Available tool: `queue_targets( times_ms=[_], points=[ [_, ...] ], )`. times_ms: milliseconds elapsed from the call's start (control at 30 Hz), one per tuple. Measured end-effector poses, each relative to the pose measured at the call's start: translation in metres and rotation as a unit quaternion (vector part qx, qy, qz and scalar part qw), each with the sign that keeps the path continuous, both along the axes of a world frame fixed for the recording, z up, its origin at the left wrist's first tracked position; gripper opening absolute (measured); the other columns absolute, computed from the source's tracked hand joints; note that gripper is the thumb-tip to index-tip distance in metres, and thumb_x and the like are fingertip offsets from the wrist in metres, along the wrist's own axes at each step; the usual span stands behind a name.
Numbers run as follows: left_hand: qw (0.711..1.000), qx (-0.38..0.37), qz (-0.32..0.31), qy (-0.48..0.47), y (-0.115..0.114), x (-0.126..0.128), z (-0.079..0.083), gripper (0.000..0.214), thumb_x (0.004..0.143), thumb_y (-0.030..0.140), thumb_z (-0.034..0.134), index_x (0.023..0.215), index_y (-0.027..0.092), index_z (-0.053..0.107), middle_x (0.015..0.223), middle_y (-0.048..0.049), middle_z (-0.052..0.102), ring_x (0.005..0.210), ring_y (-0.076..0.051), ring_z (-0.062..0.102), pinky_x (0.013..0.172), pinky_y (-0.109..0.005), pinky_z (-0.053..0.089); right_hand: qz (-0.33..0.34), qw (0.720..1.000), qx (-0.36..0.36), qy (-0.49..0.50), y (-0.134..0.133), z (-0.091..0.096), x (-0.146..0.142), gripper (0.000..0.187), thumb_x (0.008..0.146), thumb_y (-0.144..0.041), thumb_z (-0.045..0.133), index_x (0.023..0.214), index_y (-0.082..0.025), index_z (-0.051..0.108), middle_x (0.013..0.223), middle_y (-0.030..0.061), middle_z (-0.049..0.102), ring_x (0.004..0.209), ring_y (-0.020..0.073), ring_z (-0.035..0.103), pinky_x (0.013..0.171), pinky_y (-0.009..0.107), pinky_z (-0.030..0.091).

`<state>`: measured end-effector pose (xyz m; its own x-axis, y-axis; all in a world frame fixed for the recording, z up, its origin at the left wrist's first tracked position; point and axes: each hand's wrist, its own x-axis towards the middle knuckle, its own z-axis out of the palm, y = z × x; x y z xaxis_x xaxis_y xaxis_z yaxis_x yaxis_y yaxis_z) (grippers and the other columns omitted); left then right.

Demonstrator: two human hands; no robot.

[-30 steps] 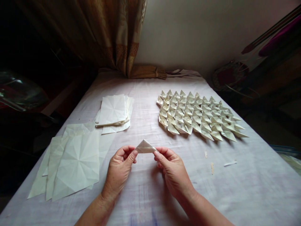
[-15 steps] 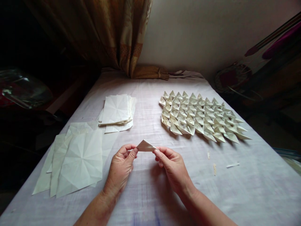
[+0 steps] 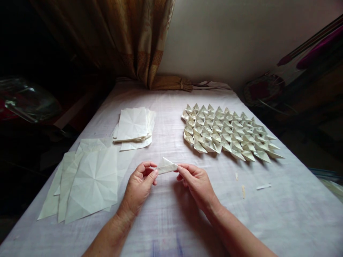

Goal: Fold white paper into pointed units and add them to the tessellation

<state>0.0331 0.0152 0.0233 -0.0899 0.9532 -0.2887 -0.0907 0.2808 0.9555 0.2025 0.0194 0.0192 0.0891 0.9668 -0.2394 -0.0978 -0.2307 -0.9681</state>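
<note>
A small folded paper boat (image 3: 166,166) is held above the cloth, its triangular peak pointing up. My left hand (image 3: 140,185) pinches its left end between thumb and fingers. At the opposite end, the thumb and fingers of my right hand (image 3: 197,185) are closed on the right tip. Rows of finished paper boats (image 3: 225,130) stand close together to the right, beyond my right hand. On the left, loose creased paper sheets (image 3: 93,178) lie fanned out, and a stack of creased paper (image 3: 133,124) sits behind them.
A pale cloth (image 3: 166,225) covers the table. Small paper scraps (image 3: 243,191) and a thin white strip (image 3: 264,186) lie to the right of my right hand. A brown curtain (image 3: 144,46) hangs down to the table's far edge, against the wall.
The paper boat has tilted, its right end now higher than its left, and more of its front band shows. Both hands keep their hold and have shifted only slightly.
</note>
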Motion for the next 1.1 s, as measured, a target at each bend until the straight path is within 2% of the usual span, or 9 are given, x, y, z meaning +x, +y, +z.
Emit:
queue_targets(
  times_ms=[200, 367, 500, 700, 867, 1100],
  points=[
    [1.0, 0.001, -0.001, -0.001, 0.0, -0.001, -0.001, 0.031, 0.069, 0.038, 0.074, 0.09, 0.016, 0.066, 0.072, 0.0008, 0.061, 0.052, -0.008, 0.048, 0.04, -0.018, 0.028, 0.048, 0.999, -0.007, -0.02, -0.003, 0.001, -0.001, 0.033, 0.075, -0.044, 0.063, 0.058, -0.017, 0.068, 0.061, 0.0031, 0.067, 0.047, 0.0088, 0.046, 0.045, 0.02, 0.033],
    [1.0, -0.014, -0.009, 0.0, 0.0, -0.003, -0.003, 0.038, 0.067, 0.041, 0.076, 0.094, 0.016, 0.067, 0.073, 0.0, 0.062, 0.05, -0.007, 0.046, 0.038, -0.017, 0.026, 0.067, 0.995, 0.02, -0.069, -0.005, 0.0, 0.001, 0.033, 0.079, -0.042, 0.057, 0.062, -0.017, 0.068, 0.057, 0.0017, 0.062, 0.05, 0.0106, 0.046, 0.048, 0.022, 0.034],
    [0.997, -0.052, -0.048, -0.006, 0.001, -0.006, -0.002, 0.045, 0.068, 0.047, 0.073, 0.098, 0.014, 0.069, 0.061, 0.0031, 0.057, 0.043, -0.005, 0.035, 0.036, -0.017, 0.022, 0.088, 0.988, 0.056, -0.116, -0.006, -0.002, 0.002, 0.032, 0.081, -0.041, 0.055, 0.066, -0.017, 0.07, 0.055, 0.0, 0.058, 0.051, 0.0116, 0.047, 0.051, 0.023, 0.036],
    [0.997, -0.044, -0.063, 0.012, 0.0, -0.007, -0.001, 0.041, 0.068, 0.046, 0.074, 0.094, 0.015, 0.072, 0.053, 0.0051, 0.052, 0.041, -0.005, 0.032, 0.037, -0.019, 0.02, 0.142, 0.964, 0.12, -0.188, -0.004, -0.003, 0.004, 0.033, 0.084, -0.036, 0.05, 0.063, -0.017, 0.067, 0.056, -0.0006, 0.058, 0.055, 0.0115, 0.051, 0.056, 0.022, 0.037],
    [0.995, -0.054, -0.079, 0.02, 0.0, -0.007, 0.0, 0.042, 0.067, 0.047, 0.074, 0.094, 0.015, 0.071, 0.049, 0.0068, 0.05, 0.038, -0.005, 0.029, 0.038, -0.019, 0.019, 0.209, 0.946, 0.117, -0.216, 0.002, -0.001, 0.009, 0.035, 0.085, -0.03, 0.046, 0.058, -0.018, 0.065, 0.053, -0.0019, 0.056, 0.053, 0.0104, 0.05, 0.054, 0.021, 0.036],
    [0.995, -0.066, -0.08, 0.003, 0.001, -0.007, 0.001, 0.037, 0.065, 0.046, 0.076, 0.085, 0.016, 0.068, 0.05, 0.0071, 0.05, 0.037, -0.004, 0.028, 0.037, -0.019, 0.017, 0.216, 0.946, 0.117, -0.209, 0.001, -0.007, 0.012, 0.04, 0.091, -0.033, 0.044, 0.059, -0.018, 0.063, 0.053, -0.002, 0.054, 0.052, 0.0101, 0.048, 0.054, 0.021, 0.036]
  ],
)
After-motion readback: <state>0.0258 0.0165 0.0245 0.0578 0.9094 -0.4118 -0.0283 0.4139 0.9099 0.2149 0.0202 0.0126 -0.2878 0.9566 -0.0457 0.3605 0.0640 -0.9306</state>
